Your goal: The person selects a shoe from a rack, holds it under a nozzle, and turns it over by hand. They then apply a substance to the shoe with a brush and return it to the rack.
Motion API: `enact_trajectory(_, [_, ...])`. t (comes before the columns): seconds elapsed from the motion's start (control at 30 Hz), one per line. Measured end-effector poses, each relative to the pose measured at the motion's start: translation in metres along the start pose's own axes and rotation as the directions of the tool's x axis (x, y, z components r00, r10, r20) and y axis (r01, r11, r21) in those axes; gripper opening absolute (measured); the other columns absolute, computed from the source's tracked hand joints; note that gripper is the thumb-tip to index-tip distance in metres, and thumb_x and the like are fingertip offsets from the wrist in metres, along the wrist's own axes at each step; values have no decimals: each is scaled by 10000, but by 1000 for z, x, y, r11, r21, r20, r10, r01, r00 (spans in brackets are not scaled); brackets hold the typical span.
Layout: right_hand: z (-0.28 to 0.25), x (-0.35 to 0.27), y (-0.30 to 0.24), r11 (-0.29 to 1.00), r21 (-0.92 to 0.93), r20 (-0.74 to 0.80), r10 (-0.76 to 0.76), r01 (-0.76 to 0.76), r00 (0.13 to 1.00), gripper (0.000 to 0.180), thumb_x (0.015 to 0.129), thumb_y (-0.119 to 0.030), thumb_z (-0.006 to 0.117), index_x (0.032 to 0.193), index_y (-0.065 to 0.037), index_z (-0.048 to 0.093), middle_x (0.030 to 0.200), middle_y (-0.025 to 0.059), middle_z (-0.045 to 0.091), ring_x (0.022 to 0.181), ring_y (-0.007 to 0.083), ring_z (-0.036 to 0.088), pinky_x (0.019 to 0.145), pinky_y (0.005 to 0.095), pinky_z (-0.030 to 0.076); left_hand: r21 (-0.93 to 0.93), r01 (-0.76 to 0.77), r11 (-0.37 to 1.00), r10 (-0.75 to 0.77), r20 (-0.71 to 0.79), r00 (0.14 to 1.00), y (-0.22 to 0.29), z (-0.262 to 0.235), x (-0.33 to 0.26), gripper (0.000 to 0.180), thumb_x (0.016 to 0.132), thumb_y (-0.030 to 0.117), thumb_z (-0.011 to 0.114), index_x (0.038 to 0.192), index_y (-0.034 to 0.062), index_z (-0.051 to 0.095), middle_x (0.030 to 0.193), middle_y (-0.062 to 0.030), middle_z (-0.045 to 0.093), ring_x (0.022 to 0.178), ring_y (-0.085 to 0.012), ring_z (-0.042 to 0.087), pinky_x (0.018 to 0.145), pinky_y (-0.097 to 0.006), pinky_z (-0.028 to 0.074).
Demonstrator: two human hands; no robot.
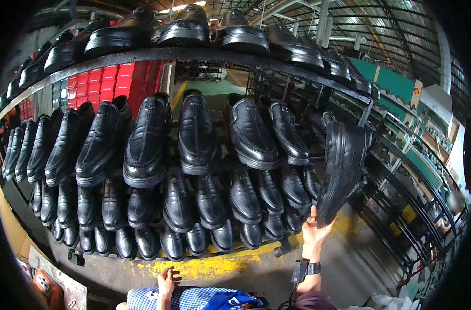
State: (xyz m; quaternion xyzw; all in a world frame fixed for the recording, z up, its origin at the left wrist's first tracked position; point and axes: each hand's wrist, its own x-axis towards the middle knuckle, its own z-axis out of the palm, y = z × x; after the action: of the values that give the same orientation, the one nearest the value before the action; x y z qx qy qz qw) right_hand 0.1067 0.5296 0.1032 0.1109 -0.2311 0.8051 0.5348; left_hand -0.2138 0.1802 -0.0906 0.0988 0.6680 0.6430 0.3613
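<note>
- Right hand: raised at the right end of the black metal shoe rack, fingers wrapped around the lower end of a glossy black leather dress shoe with a thick ridged rubber sole; black wrist strap with a small device below it.
- Held shoe: clear of the shelves, just off the right end of the rack's middle tier, directly above the grip; long axis near upright, tilted slightly right at the top; sole turned left toward the rack, upper facing away; toe or heel uppermost cannot be told.
- Left hand: low at the bottom edge, fingers loosely spread, resting on a blue-and-white checked cloth; holding nothing; well apart from the held shoe, so right hand far nearer.
- Rack tiers: rows of matching black shoes, toes pointing down and outward, on top, middle and lower shelves.
- Behind: stacked red boxes.
- Below: grey concrete floor with worn yellow paint.
</note>
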Motion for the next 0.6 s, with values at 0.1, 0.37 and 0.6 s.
enact_trajectory(0.1, [-20, -4, 22, 999, 22, -326, -27, 36, 945, 640, 803, -535, 493, 1204, -37, 510, 1096, 216, 589, 825, 340, 631, 633, 433, 541, -163, -44, 986, 30, -90, 995, 15, 4, -12, 325, 947, 271, 417, 1136, 31, 527, 878, -120, 642, 635, -215, 654, 506, -291, 526])
enact_trajectory(0.37, [87, -19, 90, 681, -628, -18, 471, -376, 882, 855, 595, -228, 773, 1296, 64, 379, 1203, 120, 530, 1036, 197, 556, 958, 308, 388, -392, -69, 917, 33, -96, 995, 92, 9, -62, 548, 927, 481, 315, 1222, 50, 481, 1058, -128, 600, 799, -220, 640, 648, -358, 535])
enact_trajectory(0.6, [44, -16, 124, 371, -844, 10, 732, -387, 682, 886, 588, -188, 827, 1322, 9, 373, 1228, 85, 500, 1118, 176, 474, 992, 295, 324, -679, 111, 726, 45, 207, 977, 135, 6, -96, 598, 932, 497, 304, 1227, 11, 489, 1175, -136, 550, 1034, -224, 546, 958, -337, 387])
